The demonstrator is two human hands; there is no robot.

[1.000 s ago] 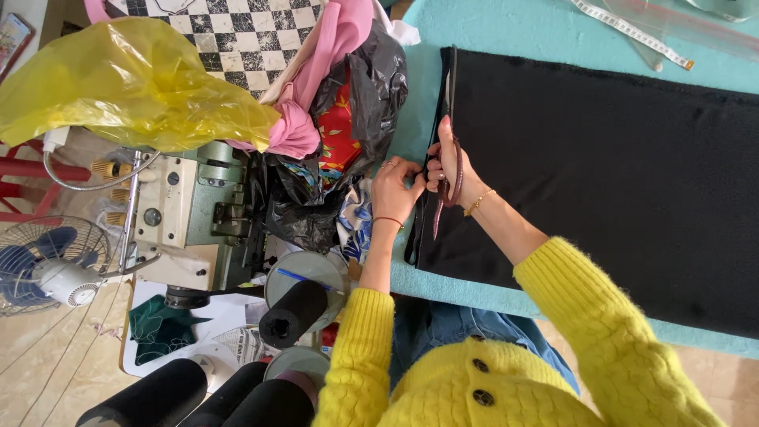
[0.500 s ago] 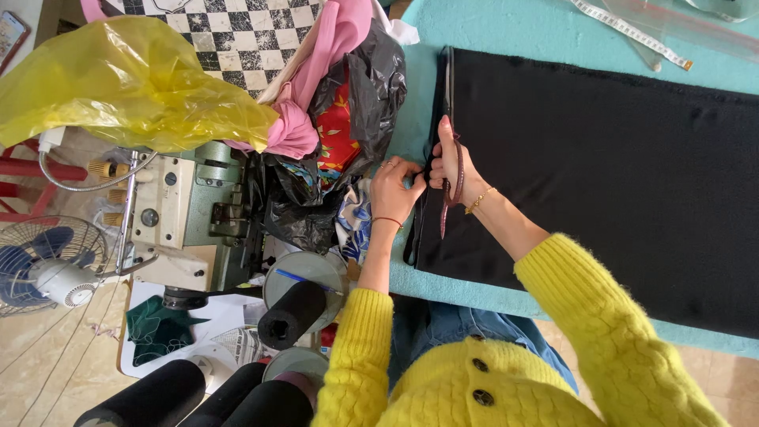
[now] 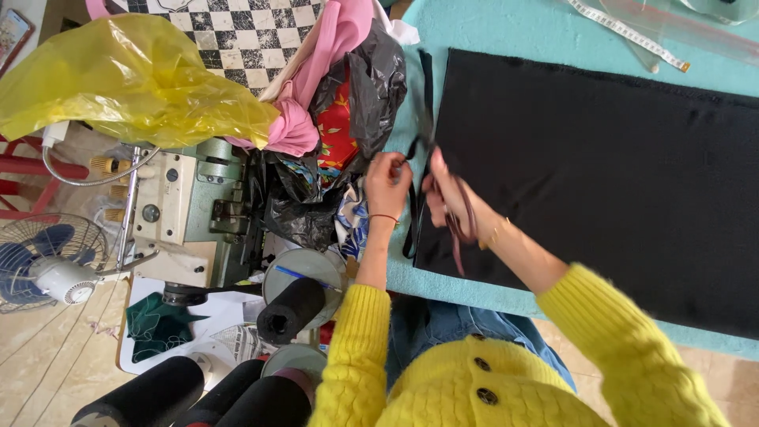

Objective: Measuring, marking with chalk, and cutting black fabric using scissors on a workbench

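Left hand (image 3: 389,175) pinches a narrow black strip (image 3: 425,103) at the left edge of the black cloth (image 3: 601,174), fingers closed on it. Right hand (image 3: 447,190) is wrapped shut around dark-handled scissors (image 3: 458,225), handles trailing toward the near edge. The strip runs near to far along the cloth's left border on the turquoise table (image 3: 506,32); the cloth's long axis stretches away to the right. A measuring tape (image 3: 628,33) lies at the far side, a sewing machine (image 3: 190,209) off to the left.
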